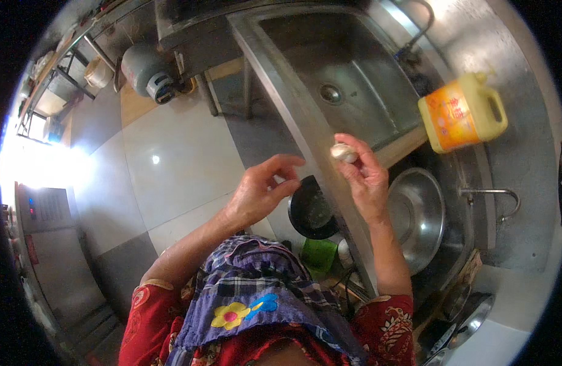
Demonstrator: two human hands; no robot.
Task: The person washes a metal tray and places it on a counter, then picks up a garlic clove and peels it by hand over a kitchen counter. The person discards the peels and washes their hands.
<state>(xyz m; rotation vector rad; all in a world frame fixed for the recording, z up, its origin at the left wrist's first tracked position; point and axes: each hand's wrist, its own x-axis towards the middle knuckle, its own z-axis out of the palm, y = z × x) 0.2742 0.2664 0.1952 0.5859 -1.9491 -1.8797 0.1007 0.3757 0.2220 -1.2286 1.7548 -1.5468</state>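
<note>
Pinched between the thumb and fingers of my right hand is a small whitish bulb, apparently garlic. It is held above the front rim of a stainless steel sink. My left hand is to the left of that rim, over the floor side, with its fingers curled and the thumb apart from them. Nothing clear shows in its grasp. Behind my right hand, a wide steel bowl sits in the near basin, partly covered by my forearm. The far basin has a round drain.
A yellow detergent jug lies across the sink's back edge. Near it is a curved metal faucet. Below the rim are a black basin and a green container. A grey gas cylinder stands on the tiled floor.
</note>
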